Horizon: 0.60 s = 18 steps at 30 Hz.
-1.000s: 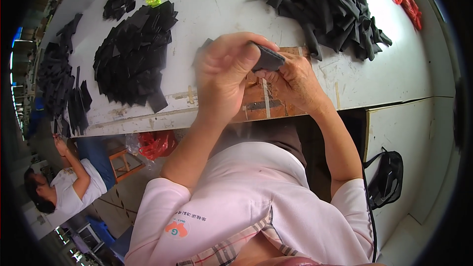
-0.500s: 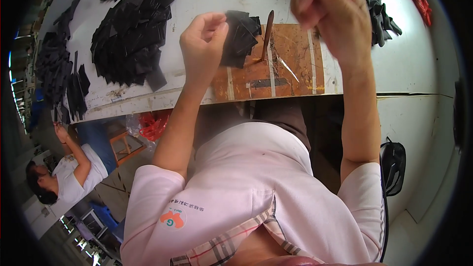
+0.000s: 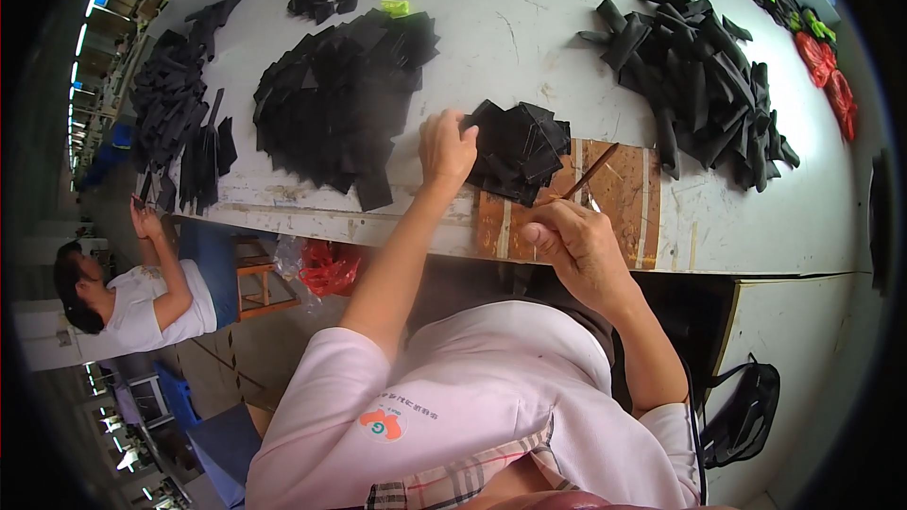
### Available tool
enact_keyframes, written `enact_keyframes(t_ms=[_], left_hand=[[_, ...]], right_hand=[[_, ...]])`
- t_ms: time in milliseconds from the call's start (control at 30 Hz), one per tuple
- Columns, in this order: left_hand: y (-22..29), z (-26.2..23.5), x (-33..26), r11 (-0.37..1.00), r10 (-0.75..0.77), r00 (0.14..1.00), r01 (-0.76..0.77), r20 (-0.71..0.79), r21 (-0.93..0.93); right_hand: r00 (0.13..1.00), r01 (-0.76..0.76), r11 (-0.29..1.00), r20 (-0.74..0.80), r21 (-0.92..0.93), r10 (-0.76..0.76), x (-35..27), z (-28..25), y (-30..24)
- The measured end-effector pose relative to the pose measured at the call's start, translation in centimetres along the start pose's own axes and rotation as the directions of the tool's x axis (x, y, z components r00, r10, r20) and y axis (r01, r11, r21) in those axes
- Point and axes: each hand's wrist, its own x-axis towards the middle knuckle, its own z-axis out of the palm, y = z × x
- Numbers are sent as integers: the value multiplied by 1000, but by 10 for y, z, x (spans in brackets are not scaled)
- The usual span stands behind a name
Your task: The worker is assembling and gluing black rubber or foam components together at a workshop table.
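My left hand (image 3: 448, 147) is at the left edge of a small heap of flat black fabric pieces (image 3: 518, 151), fingers curled and thumb against them. What it pinches, if anything, is hidden. Over a worn brown board (image 3: 625, 217) at the table's near edge, my right hand (image 3: 578, 250) has its fingers drawn together, with no clear sight of anything between them. A slim brown stick (image 3: 595, 166) slants up from the board just beyond that hand. The stick's lower end is hidden behind the fingers.
A large heap of flat black pieces (image 3: 331, 99) lies to the left, and a pile of black tube-like pieces (image 3: 699, 76) to the right. Red plastic bags (image 3: 824, 71) lie at far right. Another person (image 3: 156, 297) works at the left end of the table.
My right hand has come down and toward me, from the right-hand pile to the board beside the stick. My left hand stays by the small heap. The whole view has shifted.
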Motion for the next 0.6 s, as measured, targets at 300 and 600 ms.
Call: enact_keyframes(t_ms=[300, 600], left_hand=[[-3, 0, -9, 1000, -21, 994, 18, 106, 23], [-13, 1, -19, 987, 144, 989, -146, -34, -63]], right_hand=[[994, 90, 977, 81, -194, -76, 52, 38, 14], [998, -57, 889, -29, -455, 49, 77, 57, 37]])
